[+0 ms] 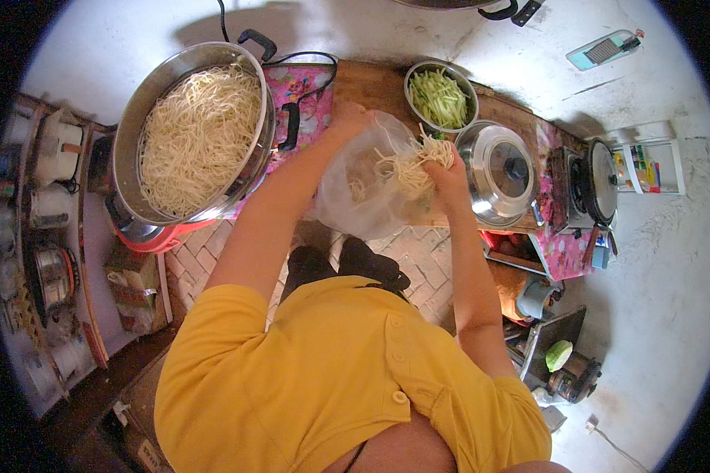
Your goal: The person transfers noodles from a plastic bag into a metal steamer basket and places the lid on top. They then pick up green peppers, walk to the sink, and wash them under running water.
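My left hand grips the rim of a translucent plastic bag, which hangs in front of the counter edge. Some pale strands show through the bag's side. At the bag's right, my right hand is closed around a bunch of pale noodles, their loose ends spreading toward the bag. To the left stands a large electric steel pan with black handles, heaped with more noodles. Beyond my right hand sits a steel bowl of shredded green vegetable, likely cucumber.
A lidded steel pot stands close to my right hand. Farther right is a gas stove with a covered pan. A black cord crosses the pink floral cloth. A red basin sits below the large pan, and shelves line the left.
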`<action>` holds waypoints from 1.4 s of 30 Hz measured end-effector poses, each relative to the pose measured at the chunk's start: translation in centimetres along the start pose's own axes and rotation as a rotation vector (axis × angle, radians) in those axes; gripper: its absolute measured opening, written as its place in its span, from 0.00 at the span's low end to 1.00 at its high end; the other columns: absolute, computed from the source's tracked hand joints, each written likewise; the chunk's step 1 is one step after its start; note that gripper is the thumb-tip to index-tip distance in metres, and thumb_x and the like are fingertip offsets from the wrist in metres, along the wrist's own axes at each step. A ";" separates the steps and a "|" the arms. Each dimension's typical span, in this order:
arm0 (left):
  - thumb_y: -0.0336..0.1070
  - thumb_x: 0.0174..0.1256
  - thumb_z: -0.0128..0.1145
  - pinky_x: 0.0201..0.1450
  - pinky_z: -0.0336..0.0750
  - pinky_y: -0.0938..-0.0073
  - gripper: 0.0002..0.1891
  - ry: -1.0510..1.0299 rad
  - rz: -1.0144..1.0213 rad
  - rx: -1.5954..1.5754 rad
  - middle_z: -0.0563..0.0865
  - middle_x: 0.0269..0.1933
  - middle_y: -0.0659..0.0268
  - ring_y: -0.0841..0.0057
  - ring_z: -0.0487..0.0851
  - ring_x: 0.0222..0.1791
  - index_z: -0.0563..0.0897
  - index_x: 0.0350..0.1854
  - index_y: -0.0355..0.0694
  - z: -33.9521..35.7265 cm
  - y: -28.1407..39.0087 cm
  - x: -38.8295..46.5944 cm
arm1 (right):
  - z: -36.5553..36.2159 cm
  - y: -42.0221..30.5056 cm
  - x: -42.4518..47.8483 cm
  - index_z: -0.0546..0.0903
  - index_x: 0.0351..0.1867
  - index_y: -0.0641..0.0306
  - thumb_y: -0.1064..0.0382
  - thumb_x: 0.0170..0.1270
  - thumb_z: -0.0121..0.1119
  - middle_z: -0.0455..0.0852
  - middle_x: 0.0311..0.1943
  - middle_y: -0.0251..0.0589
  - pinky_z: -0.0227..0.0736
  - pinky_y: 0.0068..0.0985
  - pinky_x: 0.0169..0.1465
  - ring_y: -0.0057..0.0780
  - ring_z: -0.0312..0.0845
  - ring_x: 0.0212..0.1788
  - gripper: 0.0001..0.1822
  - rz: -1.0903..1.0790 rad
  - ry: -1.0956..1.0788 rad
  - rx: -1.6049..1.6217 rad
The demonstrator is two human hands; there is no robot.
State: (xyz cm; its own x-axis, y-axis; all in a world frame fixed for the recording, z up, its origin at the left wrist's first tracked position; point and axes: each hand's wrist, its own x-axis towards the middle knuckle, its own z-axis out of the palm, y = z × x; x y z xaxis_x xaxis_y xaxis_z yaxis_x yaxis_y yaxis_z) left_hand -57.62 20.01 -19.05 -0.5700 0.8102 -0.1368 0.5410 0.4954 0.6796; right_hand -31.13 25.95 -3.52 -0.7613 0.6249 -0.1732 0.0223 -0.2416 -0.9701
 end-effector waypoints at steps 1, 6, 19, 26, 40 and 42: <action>0.50 0.60 0.52 0.48 0.77 0.54 0.20 0.052 0.007 0.123 0.86 0.41 0.48 0.52 0.85 0.42 0.87 0.36 0.37 -0.3 -0.7 -0.1 | -0.2 -0.1 0.2 0.74 0.51 0.65 0.75 0.53 0.59 0.82 0.41 0.36 0.76 0.24 0.45 0.25 0.79 0.41 0.21 -0.011 -0.004 -0.067; 0.51 0.63 0.50 0.49 0.76 0.52 0.22 0.242 -0.179 0.096 0.85 0.43 0.47 0.50 0.84 0.44 0.86 0.37 0.35 -0.2 -1.6 -1.1 | 1.0 -2.5 0.0 0.74 0.52 0.66 0.77 0.54 0.57 0.83 0.41 0.37 0.77 0.26 0.47 0.28 0.80 0.42 0.21 0.045 0.069 0.016; 0.62 0.66 0.49 0.56 0.71 0.51 0.29 0.024 0.072 -1.461 0.74 0.56 0.61 0.61 0.76 0.53 0.70 0.63 0.49 -6.9 7.8 -13.5 | 11.5 -17.5 4.7 0.74 0.54 0.68 0.63 0.67 0.55 0.82 0.48 0.45 0.76 0.33 0.57 0.36 0.80 0.50 0.17 0.005 -0.205 0.254; 0.67 0.61 0.52 0.54 0.70 0.38 0.35 0.254 0.291 -1.864 0.73 0.61 0.61 0.58 0.75 0.56 0.67 0.65 0.51 -28.7 10.3 -25.9 | 27.2 -20.8 6.3 0.71 0.61 0.72 0.70 0.66 0.52 0.78 0.56 0.46 0.66 0.29 0.64 0.31 0.73 0.59 0.21 -1.083 -0.747 -0.625; 0.50 0.69 0.52 0.43 0.76 0.67 0.20 0.520 -0.322 -0.718 0.85 0.45 0.65 0.75 0.82 0.42 0.79 0.54 0.41 -39.8 -7.4 -31.6 | 47.7 -7.1 9.5 0.82 0.40 0.70 0.53 0.62 0.62 0.86 0.31 0.39 0.76 0.23 0.33 0.26 0.81 0.29 0.18 0.212 -1.066 -0.226; 0.47 0.71 0.50 0.39 0.77 0.71 0.19 0.503 -0.229 -0.863 0.84 0.48 0.65 0.76 0.82 0.42 0.76 0.57 0.41 -39.6 -9.7 -30.5 | 47.7 -4.7 11.6 0.82 0.39 0.70 0.56 0.59 0.65 0.86 0.30 0.40 0.75 0.22 0.29 0.26 0.81 0.27 0.17 0.152 -1.128 -0.289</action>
State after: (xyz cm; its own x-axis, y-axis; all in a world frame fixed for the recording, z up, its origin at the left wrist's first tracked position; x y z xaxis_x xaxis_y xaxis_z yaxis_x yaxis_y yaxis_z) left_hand -70.00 -21.95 7.05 -0.9045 0.4008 -0.1454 -0.1298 0.0659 0.9893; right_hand -70.97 -1.09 7.18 -0.8781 -0.4423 -0.1826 0.1983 0.0111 -0.9801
